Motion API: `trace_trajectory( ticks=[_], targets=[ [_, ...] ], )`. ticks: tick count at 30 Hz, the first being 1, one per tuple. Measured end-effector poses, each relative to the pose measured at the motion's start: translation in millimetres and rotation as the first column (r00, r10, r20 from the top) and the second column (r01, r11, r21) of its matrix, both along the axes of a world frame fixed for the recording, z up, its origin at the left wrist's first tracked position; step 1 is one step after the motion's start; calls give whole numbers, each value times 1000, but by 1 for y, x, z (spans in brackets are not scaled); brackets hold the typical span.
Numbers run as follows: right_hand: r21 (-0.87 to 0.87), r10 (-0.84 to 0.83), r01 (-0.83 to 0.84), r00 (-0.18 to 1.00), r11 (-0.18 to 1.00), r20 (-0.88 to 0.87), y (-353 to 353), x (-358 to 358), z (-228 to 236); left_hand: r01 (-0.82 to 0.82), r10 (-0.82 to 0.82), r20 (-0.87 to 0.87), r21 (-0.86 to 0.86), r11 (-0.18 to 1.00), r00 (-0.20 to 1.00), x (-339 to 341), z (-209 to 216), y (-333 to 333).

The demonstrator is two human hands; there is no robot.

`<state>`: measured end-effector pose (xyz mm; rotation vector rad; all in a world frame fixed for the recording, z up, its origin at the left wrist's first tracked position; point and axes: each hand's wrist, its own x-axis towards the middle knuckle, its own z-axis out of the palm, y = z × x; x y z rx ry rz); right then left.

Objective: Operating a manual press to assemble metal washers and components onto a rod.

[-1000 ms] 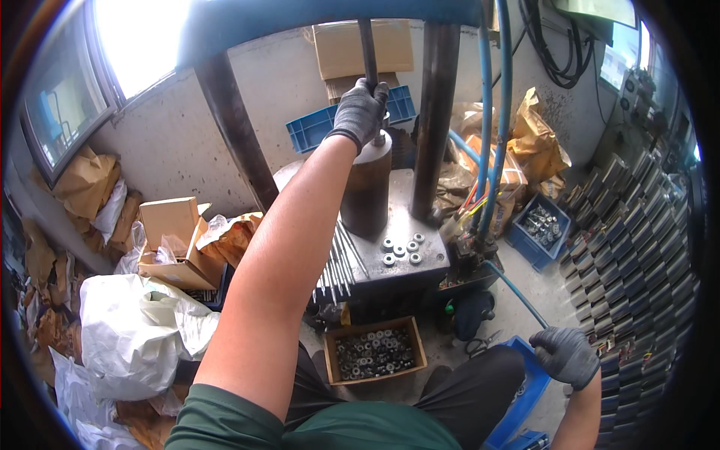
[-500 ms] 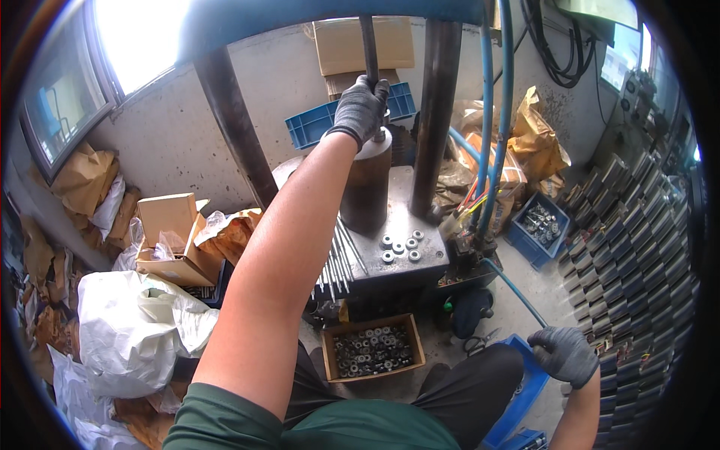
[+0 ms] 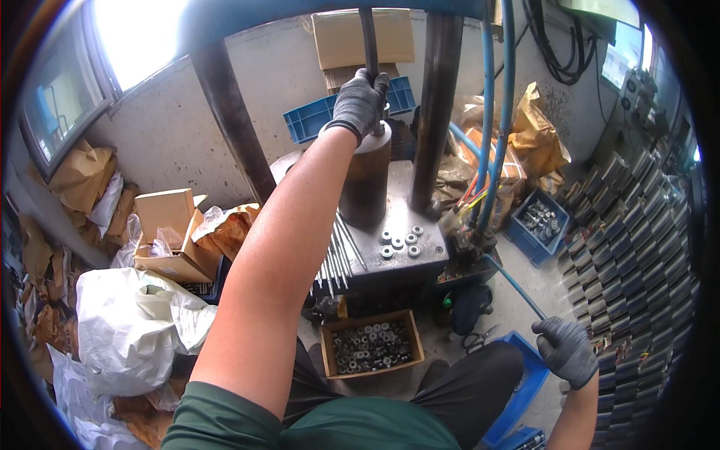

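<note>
My left hand [image 3: 358, 103], in a grey glove, is closed around the lower end of a dark vertical rod [image 3: 368, 41]. Just beneath it stands a thick steel cylinder [image 3: 365, 180] on the press's metal table [image 3: 367, 264]; the fingers hide what is directly under the rod. Thin metal rods [image 3: 335, 259] lie side by side at the table's left front, and several small metal rings [image 3: 399, 244] sit to the right of the cylinder. Low on the right, my gloved right hand [image 3: 568, 351] is closed on the end of a slim blue lever [image 3: 516, 287].
A cardboard box of small metal parts [image 3: 373, 349] stands below the table. Dark press columns [image 3: 436, 112] flank the cylinder, with blue hoses [image 3: 501, 120] on the right. Beyond are a blue bin of parts [image 3: 538, 225], stacked dark metal pieces [image 3: 630, 277] and a white sack [image 3: 127, 330].
The view has shifted very slightly. My left hand stays around the rod, and my right hand remains at the lever's end, with only a small shift.
</note>
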<state>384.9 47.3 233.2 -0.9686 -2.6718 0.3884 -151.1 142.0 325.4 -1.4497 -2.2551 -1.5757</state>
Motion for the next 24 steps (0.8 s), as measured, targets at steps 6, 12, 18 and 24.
trace_trajectory(
  ticks=[6, 12, 18, 24],
  targets=[
    [468, 18, 113, 964, 877, -266, 47, -38, 24, 44, -43, 71, -5, 999, 997, 5, 3, -5],
    [550, 76, 231, 875, 803, -479, 147, -102, 64, 64, -66, 104, 24, 998, 992, 6, 1, -5],
    [543, -34, 306, 890, 782, -454, 175, -129, 82, 57, -58, 60, 23, 998, 996, -2, -3, 2],
    [540, -202, 364, 920, 759, -336, 169, -126, 87, 67, -68, 21, 49, 997, 997, 1, -4, -1]
  ],
)
